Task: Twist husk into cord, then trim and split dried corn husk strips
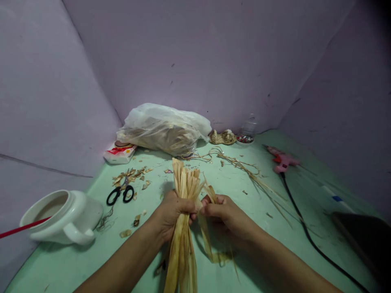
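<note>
My left hand is wrapped round a bundle of dried, straw-coloured leaf strips, whose cut ends fan out above the thumb. Close beside it, my right hand pinches a single loose strip at the bundle's right side. That strip hangs down and bends to the right near the table. The fingertips of both hands nearly meet at the bundle. Part of the right fingers is hidden behind the strip.
Scissors lie among leaf scraps on the left, by a white pot on its side. A plastic bag, small woven pieces and a clear container stand behind. At right are twisted strands, a pink glue gun and its black cord.
</note>
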`<state>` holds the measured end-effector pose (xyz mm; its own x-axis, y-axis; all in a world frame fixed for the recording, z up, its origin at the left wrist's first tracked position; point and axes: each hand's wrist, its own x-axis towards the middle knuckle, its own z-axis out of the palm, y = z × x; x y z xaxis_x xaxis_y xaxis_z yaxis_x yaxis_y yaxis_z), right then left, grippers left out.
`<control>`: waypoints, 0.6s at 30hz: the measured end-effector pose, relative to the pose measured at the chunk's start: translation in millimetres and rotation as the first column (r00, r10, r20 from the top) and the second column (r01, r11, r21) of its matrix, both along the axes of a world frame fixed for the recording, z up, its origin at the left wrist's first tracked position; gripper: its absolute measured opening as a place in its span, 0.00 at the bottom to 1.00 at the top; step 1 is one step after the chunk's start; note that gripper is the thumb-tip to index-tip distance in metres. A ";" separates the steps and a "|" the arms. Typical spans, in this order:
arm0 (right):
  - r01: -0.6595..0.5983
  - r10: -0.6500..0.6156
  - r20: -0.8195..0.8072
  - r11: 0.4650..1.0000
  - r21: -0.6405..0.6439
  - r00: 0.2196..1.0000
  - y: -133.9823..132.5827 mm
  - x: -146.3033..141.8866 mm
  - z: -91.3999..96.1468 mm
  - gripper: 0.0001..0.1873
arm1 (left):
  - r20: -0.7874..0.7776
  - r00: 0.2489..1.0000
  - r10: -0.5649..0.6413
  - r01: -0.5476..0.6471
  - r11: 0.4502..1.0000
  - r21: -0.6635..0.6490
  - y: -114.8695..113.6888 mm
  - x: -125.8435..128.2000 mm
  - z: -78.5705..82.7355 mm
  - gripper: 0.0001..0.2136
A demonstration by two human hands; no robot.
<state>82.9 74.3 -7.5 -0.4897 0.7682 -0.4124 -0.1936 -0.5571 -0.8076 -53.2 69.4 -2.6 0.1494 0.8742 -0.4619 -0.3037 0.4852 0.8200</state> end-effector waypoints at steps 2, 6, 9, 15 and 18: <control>0.021 -0.023 -0.039 0.998 -0.058 0.999 -0.3 -0.1 0.2 0.03 | 0.018 1.000 -0.015 0.015 1.000 0.002 -0.2 -0.5 -0.3 0.10; 0.068 -0.079 -0.058 0.983 -0.168 0.995 -0.1 -1.0 -1.7 0.04 | -0.005 1.000 -0.012 0.012 1.000 0.001 -1.8 0.9 1.5 0.09; 0.045 -0.064 -0.099 0.982 -0.185 0.993 3.1 1.3 -2.2 0.06 | -0.010 1.000 -0.028 0.028 1.000 0.010 -2.0 0.5 5.2 0.08; 0.159 -0.183 -0.190 0.978 -0.133 0.965 27.9 28.3 19.9 0.02 | -0.013 0.998 0.058 -0.058 0.998 0.021 8.1 -17.2 9.9 0.08; 0.281 -0.287 -0.264 0.958 -0.060 0.921 41.3 55.0 40.4 0.04 | -0.020 0.992 0.122 -0.122 0.992 0.019 15.1 -28.7 10.8 0.08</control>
<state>137.9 115.7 32.8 -0.3461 0.8843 -0.3135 -0.5531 -0.4622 -0.6931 -81.8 84.5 8.3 0.0314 0.8932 -0.4485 -0.3421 0.4312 0.8349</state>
